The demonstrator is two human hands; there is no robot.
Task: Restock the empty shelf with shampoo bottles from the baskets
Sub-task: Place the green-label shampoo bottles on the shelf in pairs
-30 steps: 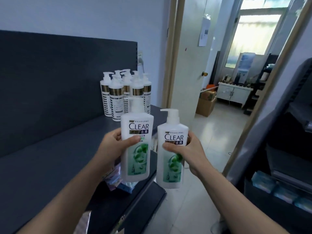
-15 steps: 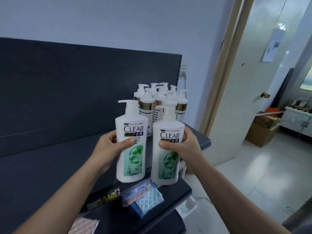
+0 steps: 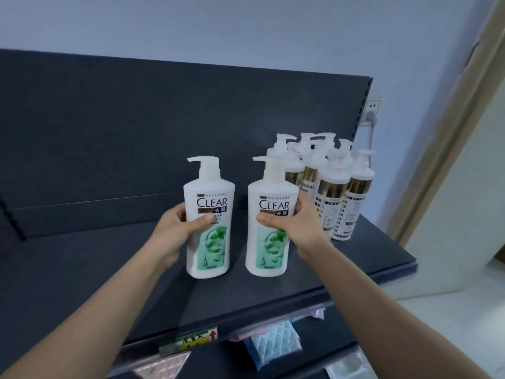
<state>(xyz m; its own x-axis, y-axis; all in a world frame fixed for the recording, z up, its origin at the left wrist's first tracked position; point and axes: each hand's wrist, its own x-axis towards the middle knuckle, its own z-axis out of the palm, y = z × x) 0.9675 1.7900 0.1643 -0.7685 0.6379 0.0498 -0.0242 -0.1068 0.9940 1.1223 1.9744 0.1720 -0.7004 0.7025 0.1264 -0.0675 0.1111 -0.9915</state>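
Observation:
My left hand [image 3: 177, 228] grips a white CLEAR shampoo bottle [image 3: 209, 242] with a green leaf label and a pump top. My right hand [image 3: 295, 228] grips a second, matching CLEAR shampoo bottle [image 3: 269, 247]. Both bottles are upright over the dark grey shelf [image 3: 109, 269], their bases at or just above its surface; contact is hard to tell. To their right, at the back of the shelf, stand several white pump bottles with gold bands [image 3: 332, 198]. The right-hand bottle is close to the nearest of them.
The shelf's dark back panel [image 3: 136, 127] rises behind the bottles. A price tag strip [image 3: 188, 341] runs on the shelf's front edge, with packets [image 3: 273, 343] on the shelf below. A wall socket with a plug [image 3: 371, 110] and a door frame [image 3: 451, 127] lie to the right.
The view has swung left from the doorway onto the shelf. Both hands have carried the two CLEAR bottles forward and down, from in front of the shelf edge to over its surface.

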